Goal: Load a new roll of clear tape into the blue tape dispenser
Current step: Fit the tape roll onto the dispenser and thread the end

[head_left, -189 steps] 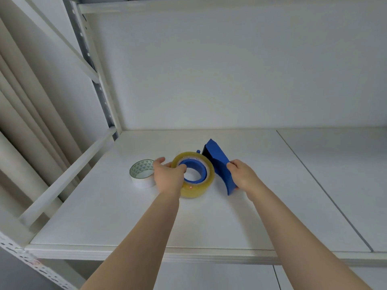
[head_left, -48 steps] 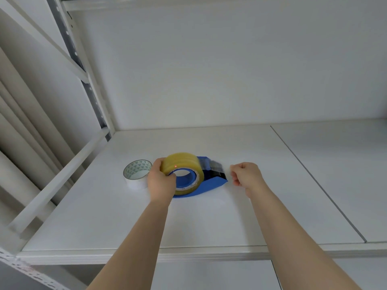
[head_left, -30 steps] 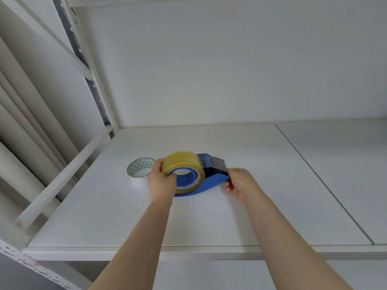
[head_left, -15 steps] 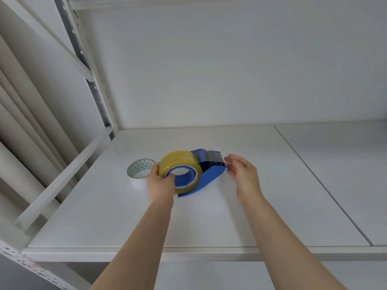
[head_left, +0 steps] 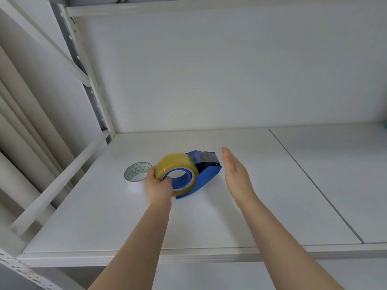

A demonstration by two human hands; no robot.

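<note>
The blue tape dispenser (head_left: 207,174) stands on the white shelf (head_left: 209,222), its cutter end pointing away to the right. A yellowish clear tape roll (head_left: 178,162) sits on the dispenser's blue hub. My left hand (head_left: 158,188) grips this roll at its near left side, thumb hooked into the hub opening. My right hand (head_left: 236,176) hovers flat just right of the dispenser, fingers straight, not touching it and holding nothing.
A smaller, near-empty tape roll (head_left: 136,175) with a green triangle print inside its core stands just left of my left hand. A white rail (head_left: 62,181) borders the shelf on the left, the back wall (head_left: 230,80) lies behind, and a seam (head_left: 314,185) splits the shelf at right.
My right hand has let go of the dispenser's cutter end and drawn back to the right, opening flat. My left hand still holds the roll on the dispenser.
</note>
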